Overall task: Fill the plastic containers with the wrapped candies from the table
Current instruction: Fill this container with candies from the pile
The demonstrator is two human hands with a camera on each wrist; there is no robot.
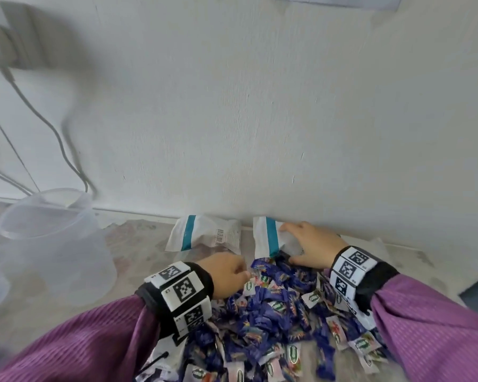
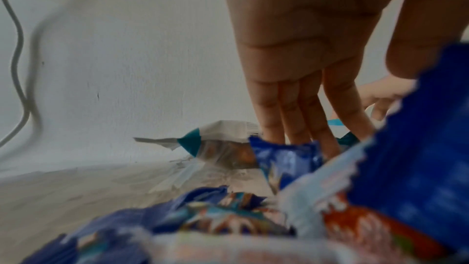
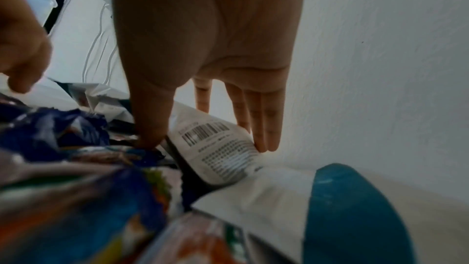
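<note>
At the bottom of the head view, a heap of wrapped candies (image 1: 273, 321), mostly blue with some white and pink wrappers, is spread over the table (image 1: 66, 321) between two purple sleeves (image 1: 75, 343) with tagged wristbands. Just above the heap, at centre frame, the left hand (image 1: 226, 274) is lowered onto the candies; in the left wrist view its fingers (image 2: 291, 111) are seen held fairly straight and close together, reaching down into the wrappers, and whether anything is pinched cannot be told. To the right of it, the right hand (image 1: 309, 245) is laid over a white bag with a teal stripe (image 1: 268, 238) at the upper edge of the heap; in the right wrist view the thumb is pressed down on one side of the bag and the straight fingers (image 3: 264, 127) on the other, so the bag appears lightly held between them. A second white bag with a teal stripe (image 1: 204, 235) lies just left of the first, near the wall (image 1: 260, 106). At the left of the frame, well apart from the candies, a clear plastic container (image 1: 55, 244) stands upright, and nothing can be seen inside it. The filling is judged barely begun: the candies all appear to be on the table, and the whole transfer is left to do.
</note>
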